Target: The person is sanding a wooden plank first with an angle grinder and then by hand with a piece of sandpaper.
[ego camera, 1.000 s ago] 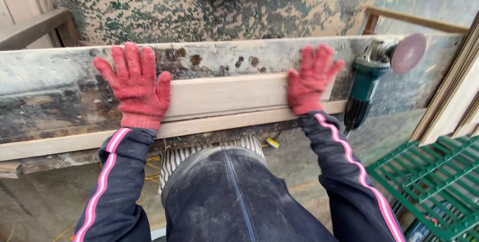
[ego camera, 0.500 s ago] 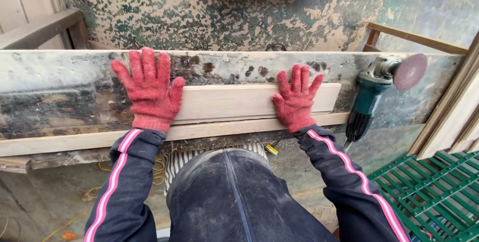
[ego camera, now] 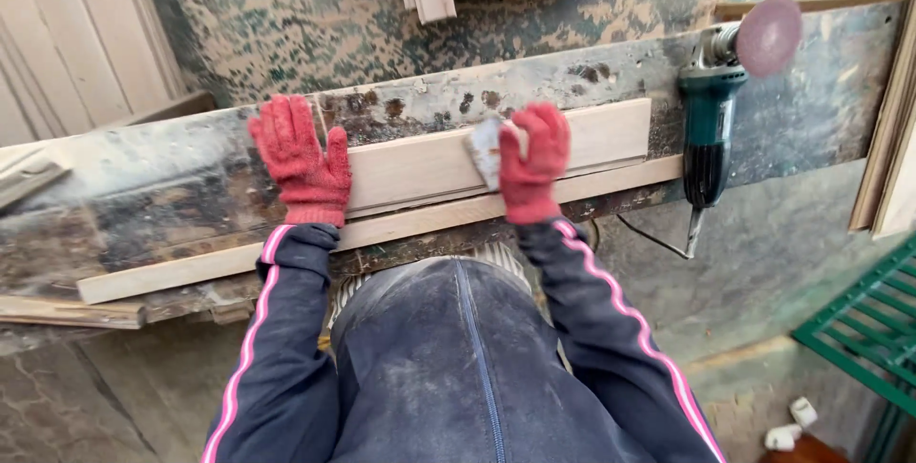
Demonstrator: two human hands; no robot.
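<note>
Pinched in my right hand (ego camera: pixel 530 163), a small grey sanding pad (ego camera: pixel 485 150) rests on the pale moulded wooden board (ego camera: pixel 420 167) along the stained workbench's (ego camera: pixel 143 196) front edge, my left hand (ego camera: pixel 301 163) pressing flat; weak pressure there could let it skid toward the teal angle grinder (ego camera: pixel 711 110).

Soft, even daylight, faint shadows, no glare; slight motion blur throughout.

We count two red-gloved hands, the left hand (ego camera: pixel 303 163) and the right hand (ego camera: pixel 530 165), one pale moulded board (ego camera: pixel 429 163), one long wooden strip (ego camera: pixel 286 248) along the workbench (ego camera: pixel 143 196) front edge, one sanding pad (ego camera: pixel 485 150), and one green angle grinder (ego camera: pixel 711 110) near the right end.
</note>
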